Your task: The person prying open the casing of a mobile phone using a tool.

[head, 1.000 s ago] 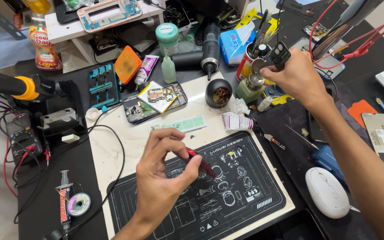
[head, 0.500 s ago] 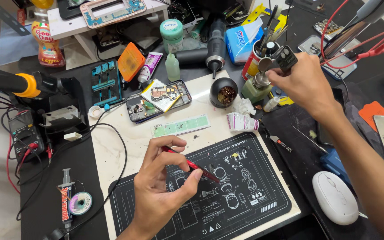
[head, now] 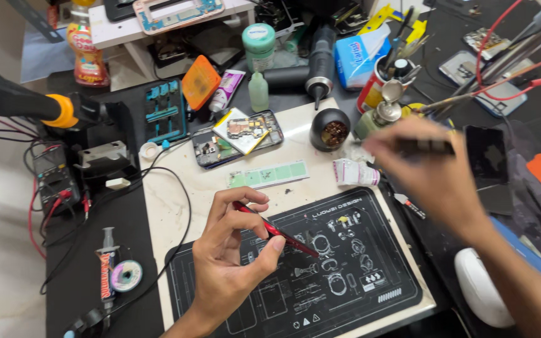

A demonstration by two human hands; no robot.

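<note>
Head view: left hand (head: 230, 260) pinches red tweezers (head: 277, 230) low over black mat (head: 370, 294), tip angled for fine work; right hand (head: 433, 169), blurred, grips dark tool (head: 424, 147) mid-right.

A dark workbench (head: 95, 300) carries a pale board (head: 176, 213) at centre. On the board lie a black printed mat (head: 345, 300) at five o'clock, an opened phone (head: 236, 138) at twelve, a green strip (head: 267, 174) just below it, and a round black pot (head: 330, 129) at one.

Left hand (head: 230, 263), right hand (head: 433, 172): bare; no sleeves.
</note>
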